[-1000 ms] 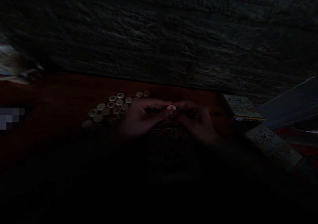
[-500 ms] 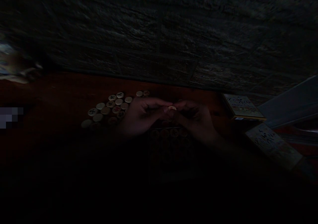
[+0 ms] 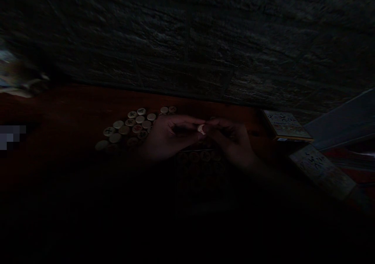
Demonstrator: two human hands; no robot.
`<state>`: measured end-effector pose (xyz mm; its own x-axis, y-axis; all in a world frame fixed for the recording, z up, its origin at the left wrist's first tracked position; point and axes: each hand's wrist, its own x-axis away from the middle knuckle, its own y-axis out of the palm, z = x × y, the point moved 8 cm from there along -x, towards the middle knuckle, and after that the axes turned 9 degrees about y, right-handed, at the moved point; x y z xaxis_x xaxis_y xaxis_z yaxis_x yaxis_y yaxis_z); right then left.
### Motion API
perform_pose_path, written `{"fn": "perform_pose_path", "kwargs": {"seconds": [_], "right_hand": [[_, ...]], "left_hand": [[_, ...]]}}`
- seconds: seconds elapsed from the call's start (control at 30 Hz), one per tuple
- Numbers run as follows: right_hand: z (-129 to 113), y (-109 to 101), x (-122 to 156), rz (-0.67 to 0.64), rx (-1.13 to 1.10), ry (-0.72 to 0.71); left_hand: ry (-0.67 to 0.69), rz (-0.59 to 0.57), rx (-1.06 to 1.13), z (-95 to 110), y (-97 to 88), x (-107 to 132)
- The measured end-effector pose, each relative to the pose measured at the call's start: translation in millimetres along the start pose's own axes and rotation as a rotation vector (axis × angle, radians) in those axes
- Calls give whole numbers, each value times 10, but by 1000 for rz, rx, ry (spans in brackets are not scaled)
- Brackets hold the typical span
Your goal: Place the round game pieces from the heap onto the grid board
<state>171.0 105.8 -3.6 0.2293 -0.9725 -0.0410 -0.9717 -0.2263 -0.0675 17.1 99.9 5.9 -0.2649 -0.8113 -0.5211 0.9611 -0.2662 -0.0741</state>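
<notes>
Between the fingertips of both hands is a small round Chinese chess piece [image 3: 201, 129], pale with a dark mark on its face. My left hand [image 3: 168, 135] pinches it from the left. From the right, my right hand [image 3: 233, 139] grips it, with the thumb over part of its face. Left of my left hand lie several loose chess pieces [image 3: 124, 130], some showing characters and others blank. Below the hands, more chess pieces [image 3: 205, 156] sit in rows in a dark tray or box, whose near part is lost in shadow.
A printed box [image 3: 287, 123] lies on the reddish wooden table [image 3: 79, 107] at the right, and a second printed box or lid [image 3: 322, 172] is nearer. A rough stone wall [image 3: 187, 41] rises behind the table. Some blurred object [image 3: 20, 76] stands at the far left.
The chess piece has turned between my fingers, so more of its marked face shows. Both hands stay in nearly the same place.
</notes>
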Motion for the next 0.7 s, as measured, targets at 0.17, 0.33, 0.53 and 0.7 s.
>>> {"fn": "perform_pose_path", "kwargs": {"seconds": [0.17,0.33,0.53,0.7], "right_hand": [[-17,2,-9,-12,4,-38],[-13,11,-6,-24,23,-87],[28,-5,-18,-11,-7,-81],[10,-11,-14,-12,-14,-95]], "left_hand": [[-28,30,-17,1,-34,-4],[-64,54,-7,-23,-68,-1],[-84,54,24,-59,-57,2],[-131,75,66,-112,-63,3]]}}
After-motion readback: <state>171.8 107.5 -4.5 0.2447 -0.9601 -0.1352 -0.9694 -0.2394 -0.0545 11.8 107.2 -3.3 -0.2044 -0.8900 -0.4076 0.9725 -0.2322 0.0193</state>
